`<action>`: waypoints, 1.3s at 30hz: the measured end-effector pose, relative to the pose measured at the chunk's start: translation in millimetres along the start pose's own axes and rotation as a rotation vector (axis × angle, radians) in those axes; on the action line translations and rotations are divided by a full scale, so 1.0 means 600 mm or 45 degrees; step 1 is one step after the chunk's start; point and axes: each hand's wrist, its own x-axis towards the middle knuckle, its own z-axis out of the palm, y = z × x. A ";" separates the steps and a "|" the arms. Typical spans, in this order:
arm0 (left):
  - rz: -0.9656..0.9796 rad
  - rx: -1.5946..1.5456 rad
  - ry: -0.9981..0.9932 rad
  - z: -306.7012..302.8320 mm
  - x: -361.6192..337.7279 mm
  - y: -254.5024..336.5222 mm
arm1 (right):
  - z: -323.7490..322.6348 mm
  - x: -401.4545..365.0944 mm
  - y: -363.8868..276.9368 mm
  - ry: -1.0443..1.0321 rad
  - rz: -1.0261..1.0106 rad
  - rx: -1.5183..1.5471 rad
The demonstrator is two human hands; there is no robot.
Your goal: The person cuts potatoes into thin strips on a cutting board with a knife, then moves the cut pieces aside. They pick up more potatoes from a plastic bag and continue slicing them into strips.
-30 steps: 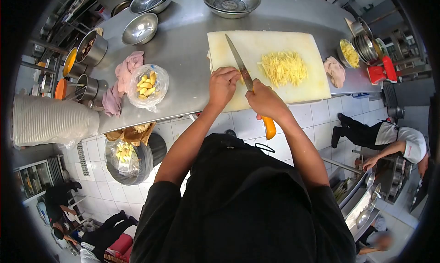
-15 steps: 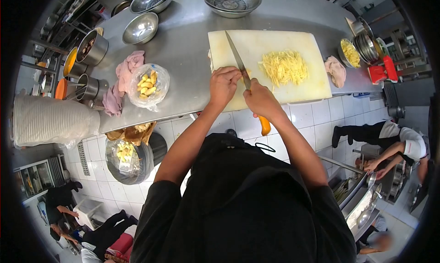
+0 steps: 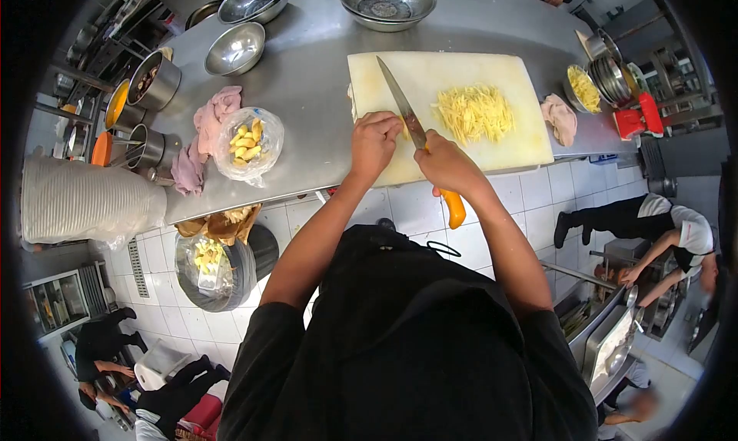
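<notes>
My right hand is closed round the orange handle of a kitchen knife, over the front edge of the white cutting board. The long blade points away from me and slants to the left. Close to the blade's left side, my left hand has its fingers curled down on the board. A small yellow piece shows at its fingertips, mostly hidden, probably ginger. Right of the knife lies a heap of fine pale-yellow shreds. Peeled yellow pieces sit in a clear plastic bag to the left.
Pink cloths lie beside the bag, another cloth right of the board. Metal bowls stand at the back; a bowl of shreds is at right. A lined bin stands below the table edge. Other people work behind me.
My right hand and the knife have shifted slightly right and toward me, widening the gap between blade and left fingertips. My left hand stays nearly still. A co-worker's arm has appeared at the top right.
</notes>
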 end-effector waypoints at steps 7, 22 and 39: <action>-0.042 0.000 -0.016 -0.001 -0.001 0.002 | 0.007 -0.001 0.004 0.009 0.000 0.024; -0.064 0.019 0.006 -0.005 0.002 0.014 | 0.002 0.002 0.014 -0.011 0.003 0.040; -0.100 0.014 0.000 -0.003 0.004 0.011 | 0.033 0.037 0.034 0.063 -0.073 0.074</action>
